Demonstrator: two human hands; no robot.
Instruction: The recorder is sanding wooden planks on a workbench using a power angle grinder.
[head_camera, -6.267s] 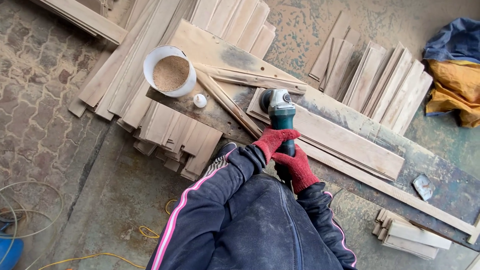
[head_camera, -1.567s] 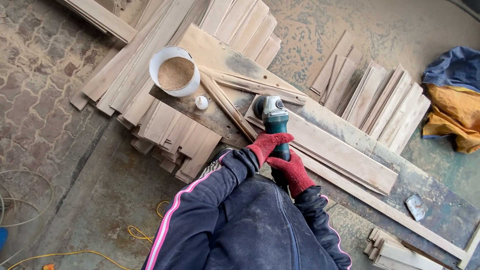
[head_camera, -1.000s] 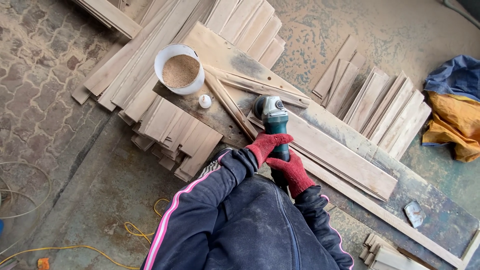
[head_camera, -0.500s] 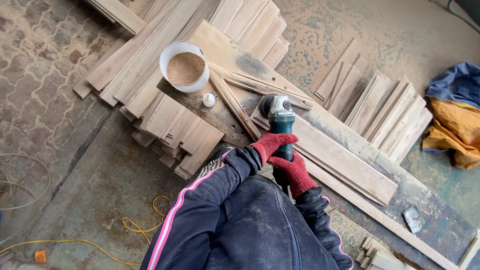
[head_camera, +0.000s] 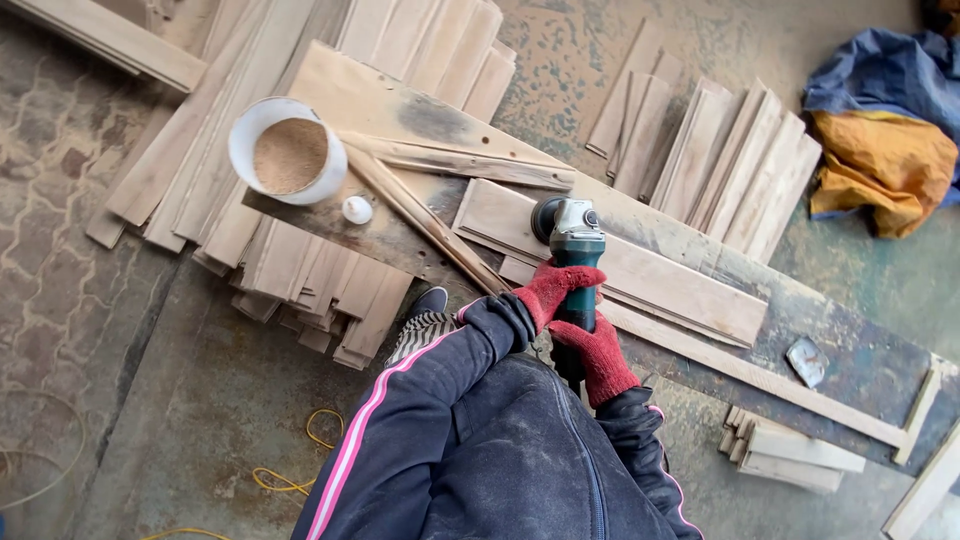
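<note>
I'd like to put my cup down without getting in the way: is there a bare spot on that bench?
Barest: the dark bench end around the metal scrap. Crowded: boards under the grinder held by both hands, left hand and right hand, and by the bucket.

Both gloved hands (head_camera: 578, 318) grip grinder (head_camera: 573, 240) on plank (head_camera: 660, 285).

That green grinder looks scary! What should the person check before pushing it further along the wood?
1. Both hands on angle grinder: left hand and right hand grip its body. Ok.
2. Gloves on: red, both hands. Ok.
3. Grinder head on the plank: ok.
4. Plank clamped down: cannot tell.
5. White bucket of sawdust away from the grinder: ok.
6. Cord out of the way: hidden. Cannot tell.
</note>
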